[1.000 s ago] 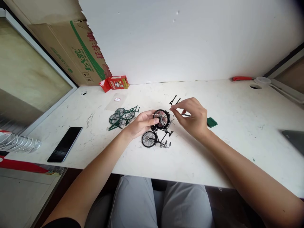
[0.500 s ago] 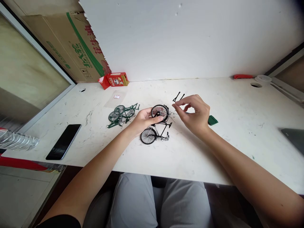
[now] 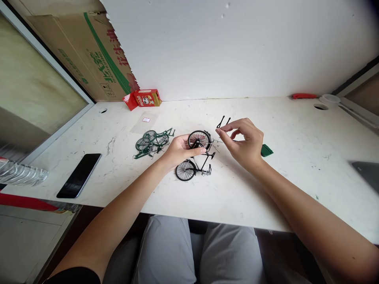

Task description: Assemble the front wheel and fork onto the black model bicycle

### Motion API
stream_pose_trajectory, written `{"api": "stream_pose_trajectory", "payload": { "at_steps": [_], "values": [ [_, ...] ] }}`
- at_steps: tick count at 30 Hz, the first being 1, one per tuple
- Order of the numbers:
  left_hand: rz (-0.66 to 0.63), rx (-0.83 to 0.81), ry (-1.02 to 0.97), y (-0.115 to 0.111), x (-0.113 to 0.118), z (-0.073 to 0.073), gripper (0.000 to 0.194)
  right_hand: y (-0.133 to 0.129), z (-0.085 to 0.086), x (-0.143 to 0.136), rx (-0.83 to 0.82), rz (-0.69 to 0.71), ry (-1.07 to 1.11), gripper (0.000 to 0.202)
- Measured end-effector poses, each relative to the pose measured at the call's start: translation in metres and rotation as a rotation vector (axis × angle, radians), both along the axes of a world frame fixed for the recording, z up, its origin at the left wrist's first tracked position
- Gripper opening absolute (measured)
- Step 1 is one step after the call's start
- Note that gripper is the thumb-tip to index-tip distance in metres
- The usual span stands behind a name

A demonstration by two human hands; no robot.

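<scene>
Right hand, black forked part, farther from bicycle

I see a hobby-type workspot, home/wkshp unclear: scuffed white tabletop, brown cardbd box w/ green stripe, mini black spoked bike.

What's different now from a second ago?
The thumb of the left hand has slid right across the upper wheel of the black model bicycle; its grip on the bicycle holds. The right hand and the black forked part by its fingertips have shifted slightly right. The green model bicycles, phone and red box stayed put.
</scene>
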State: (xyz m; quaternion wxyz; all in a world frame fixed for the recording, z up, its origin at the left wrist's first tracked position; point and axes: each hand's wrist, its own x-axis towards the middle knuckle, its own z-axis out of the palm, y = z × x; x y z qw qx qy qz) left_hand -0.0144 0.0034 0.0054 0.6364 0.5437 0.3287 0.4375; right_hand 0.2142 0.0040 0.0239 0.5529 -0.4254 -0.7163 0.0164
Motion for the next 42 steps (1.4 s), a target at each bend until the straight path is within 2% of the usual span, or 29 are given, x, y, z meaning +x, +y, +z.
{"api": "stream_pose_trajectory", "payload": {
  "at_steps": [5,13,26,33,42],
  "values": [
    [-0.021,-0.02,-0.01,-0.0004,-0.0002,0.0,0.048,-0.0001,-0.0024,-0.0007,-0.021,-0.011,0.027,0.01],
    [-0.067,-0.047,-0.038,-0.0006,0.0009,-0.0002,0.042,0.001,-0.005,-0.0025,-0.09,0.046,0.134,0.011],
    [-0.08,-0.096,-0.069,0.0016,-0.0015,-0.0023,0.039,0.0022,-0.0068,-0.0019,-0.188,0.086,0.069,0.012],
    [-0.051,-0.026,-0.036,0.0034,-0.0022,-0.0035,0.043,0.0018,-0.0068,-0.0014,-0.207,0.095,0.058,0.017],
    [-0.042,0.018,-0.017,0.0024,-0.002,0.0001,0.043,0.0024,-0.0099,-0.0011,-0.375,0.184,-0.027,0.022]
  ]
}}
